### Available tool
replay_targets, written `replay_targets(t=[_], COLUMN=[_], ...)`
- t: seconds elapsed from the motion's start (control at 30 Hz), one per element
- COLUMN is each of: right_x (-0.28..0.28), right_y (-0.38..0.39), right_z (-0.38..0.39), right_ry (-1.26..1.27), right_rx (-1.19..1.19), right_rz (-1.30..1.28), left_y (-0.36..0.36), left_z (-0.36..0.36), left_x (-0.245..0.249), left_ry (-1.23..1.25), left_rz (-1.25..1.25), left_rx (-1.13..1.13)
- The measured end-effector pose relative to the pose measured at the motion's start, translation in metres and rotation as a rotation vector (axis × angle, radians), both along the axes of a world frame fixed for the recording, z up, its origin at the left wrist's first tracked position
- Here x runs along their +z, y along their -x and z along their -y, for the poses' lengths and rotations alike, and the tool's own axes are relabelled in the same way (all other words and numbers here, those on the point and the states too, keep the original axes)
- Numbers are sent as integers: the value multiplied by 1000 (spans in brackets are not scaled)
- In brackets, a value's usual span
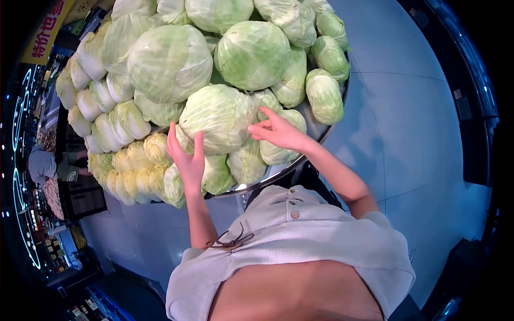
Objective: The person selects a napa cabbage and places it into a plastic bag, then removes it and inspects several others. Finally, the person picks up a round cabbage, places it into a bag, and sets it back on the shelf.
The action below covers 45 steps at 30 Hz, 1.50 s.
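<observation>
A large pale green cabbage (218,119) lies at the front of the heap, between my two hands. My left hand (187,160) is at its lower left with fingers upright and spread, the thumb overlapping the cabbage's edge. On the opposite side, my right hand (277,131) has its fingers apart, tips right at the cabbage's edge. Neither hand is closed around anything. Below the cabbage sit smaller green heads (247,162), partly covered by it. Two more big round cabbages, one on the left (170,64) and one on the right (252,55), rest just behind.
A metal rim (262,181) borders the round display in front of my body. Napa cabbages (112,131) are stacked at left, with yellower ones (136,166) nearer. Another person (43,165) is at the far left. A yellow sign (43,35) hangs at upper left. Tiled floor (396,117) extends rightward.
</observation>
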State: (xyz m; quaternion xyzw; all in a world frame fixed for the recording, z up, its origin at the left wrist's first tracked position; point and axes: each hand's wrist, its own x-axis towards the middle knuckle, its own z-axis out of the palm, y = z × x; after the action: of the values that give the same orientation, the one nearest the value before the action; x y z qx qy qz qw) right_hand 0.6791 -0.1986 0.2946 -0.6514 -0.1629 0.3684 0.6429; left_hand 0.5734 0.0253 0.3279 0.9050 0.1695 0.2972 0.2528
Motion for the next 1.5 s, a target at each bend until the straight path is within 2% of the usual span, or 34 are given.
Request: replay_targets(t=[0.03, 0.13, 0.23, 0.27, 0.4, 0.53, 0.63, 0.7, 0.77, 0.93, 0.97, 1.03, 1.1, 1.17, 1.2, 1.3, 1.33, 1.5], right_x=[3, 10, 8, 3, -23, -27, -24, -19, -17, -22, -26, -28, -20, -8, -6, -24, -29, -65], right_y=[3, 9, 22, 26, 55, 72, 62, 45, 13, -97, -119, -168, -208, -251, -272, -330, -347, -439], right_z=[11, 56, 117, 139, 224, 283, 313, 331, 349, 371, 373, 378, 386, 397, 407, 428, 435, 460], right_ry=[-49, -171, -201, -195, -181, -203, -247, -237, -211, -116, -137, -173, -183, -181, -140, -143, -111, -90], right_rx=[-3, 24, -15, -39, -207, -408, -425, -439, -366, -374, -399, -445, -479, -504, -475, -540, -556, -548], right_rz=[5, 69, 80, 69, 50, -169, -198, -239, -228, -178, -182, -189, -199, -178, -156, -148, -178, -407], left_y=[-1, -9, -31, -44, -76, -95, -110, -129, -153, -242, -261, -306, -350, -387, -404, -456, -472, -561], left_z=[19, 56, 108, 128, 216, 291, 331, 346, 360, 390, 399, 413, 421, 430, 433, 451, 454, 463], left_x=[11, -2, -14, -16, -15, -24, -29, -36, -39, -49, -50, -65, -80, -82, -83, -64, -68, -104], left_ry=[-9, 49, 464, 441, 667, 699, 675, 658, 682, 851, 929, 1270, 1590, 1663, 1664, 1760, 1757, 1815], left_rz=[113, 421, 378, 394, 224, 7, -112, -47, 25, 173, 183, 301, 252, 113, 13, -142, -150, -84], left_rx=[25, -77, -285, -338, -517, -774, -861, -914, -875, -726, -652, -441, -153, -164, -260, -313, -357, -154])
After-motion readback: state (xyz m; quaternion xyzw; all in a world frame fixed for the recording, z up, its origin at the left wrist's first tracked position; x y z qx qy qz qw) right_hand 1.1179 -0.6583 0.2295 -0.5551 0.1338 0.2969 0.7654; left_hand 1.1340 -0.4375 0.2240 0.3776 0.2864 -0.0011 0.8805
